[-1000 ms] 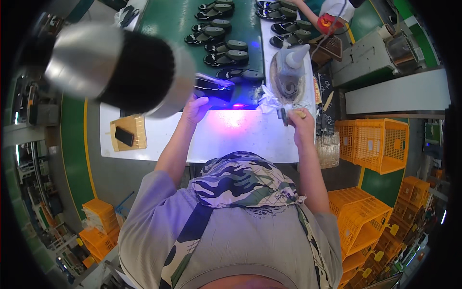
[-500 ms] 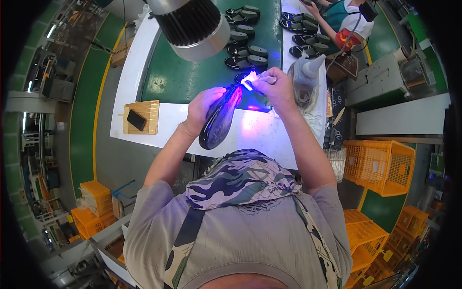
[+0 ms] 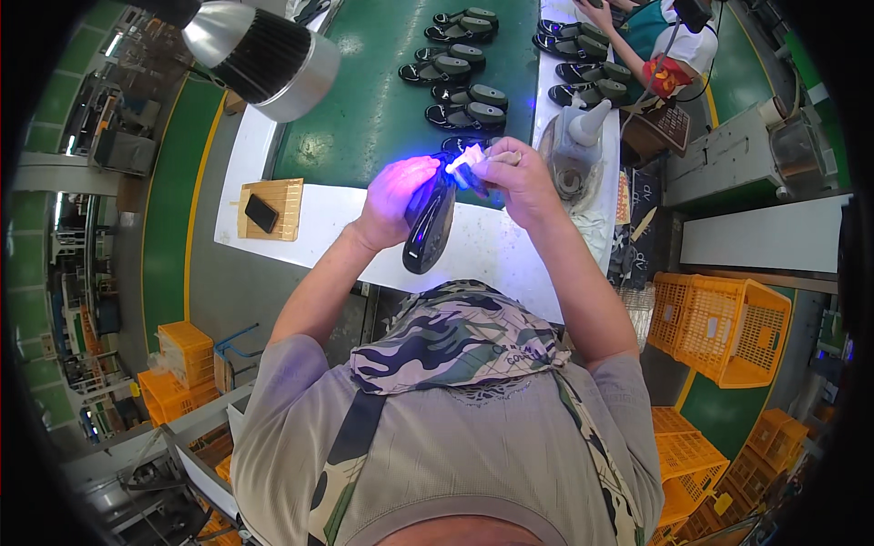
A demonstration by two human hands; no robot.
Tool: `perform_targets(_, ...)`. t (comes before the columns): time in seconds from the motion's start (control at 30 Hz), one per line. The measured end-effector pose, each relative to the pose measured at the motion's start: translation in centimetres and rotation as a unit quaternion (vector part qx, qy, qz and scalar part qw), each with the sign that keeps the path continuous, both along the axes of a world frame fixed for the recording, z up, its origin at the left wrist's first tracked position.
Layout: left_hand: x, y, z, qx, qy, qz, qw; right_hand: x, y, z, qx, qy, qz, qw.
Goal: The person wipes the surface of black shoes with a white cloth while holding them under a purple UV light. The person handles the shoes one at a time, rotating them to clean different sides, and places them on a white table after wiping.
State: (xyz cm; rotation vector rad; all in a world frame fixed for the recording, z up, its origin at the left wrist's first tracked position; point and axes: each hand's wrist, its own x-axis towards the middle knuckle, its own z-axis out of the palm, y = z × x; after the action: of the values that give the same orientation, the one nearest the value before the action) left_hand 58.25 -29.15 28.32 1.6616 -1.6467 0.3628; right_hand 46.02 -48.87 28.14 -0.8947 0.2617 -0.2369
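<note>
A glossy black shoe (image 3: 431, 235) is tilted over the near edge of the white table, its rounded end toward me. My left hand (image 3: 397, 198) is closed round its left side. Closed in a pinch, my right hand (image 3: 521, 182) has a small white cloth (image 3: 467, 156) against the far part of the shoe. Blue-violet light falls there and tints my left fingers pink. The part of the shoe under the cloth is hidden.
A black and silver lamp (image 3: 264, 64) hangs at upper left. Pairs of black shoes (image 3: 464, 114) stand on the green surface (image 3: 364, 118). A white bottle (image 3: 583, 132) is right of my right hand. A phone (image 3: 261, 213) lies left; orange crates (image 3: 719, 323) stand right. A co-worker (image 3: 660, 45) is far right.
The shoe has turned and now shows its glossy side more. The lamp appears farther left in the view. The light has shifted onto my left fingers; the cloth stays at the shoe's far part.
</note>
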Motion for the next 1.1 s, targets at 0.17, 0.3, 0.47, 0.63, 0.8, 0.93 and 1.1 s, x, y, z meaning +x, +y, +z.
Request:
perform_targets(0.17,-0.6,-1.1,-0.4,0.049,0.041,0.037,0.997,-1.3,-0.8,2.3,-0.077,-0.032,0.003,0.997)
perform_targets(0.3,-0.9,-2.2,-0.1,0.114,0.08,0.043,0.989,-1.8,-1.8,3.9,-0.191,-0.025,-0.009,0.981)
perform_targets(0.47,-1.1,-2.2,-0.2,0.207,0.167,0.024,0.964,-1.4,-2.3,5.2,-0.308,-0.053,-0.065,0.948)
perform_targets(0.63,-0.5,-1.8,1.2,0.334,0.366,-0.056,0.867,-0.1,-2.9,4.4,-0.366,-0.082,-0.101,0.921)
perform_targets(0.8,0.0,-1.5,1.2,0.34,0.54,-0.122,0.76,0.9,-2.8,3.1,-0.417,-0.123,-0.106,0.894)
perform_targets(0.93,0.4,-1.4,1.4,0.347,0.609,-0.116,0.703,0.9,-2.5,2.1,-0.43,-0.132,-0.082,0.89)
perform_targets(1.1,1.2,-0.6,0.1,0.349,0.653,-0.093,0.665,0.5,-1.6,1.2,-0.404,-0.121,-0.065,0.904)
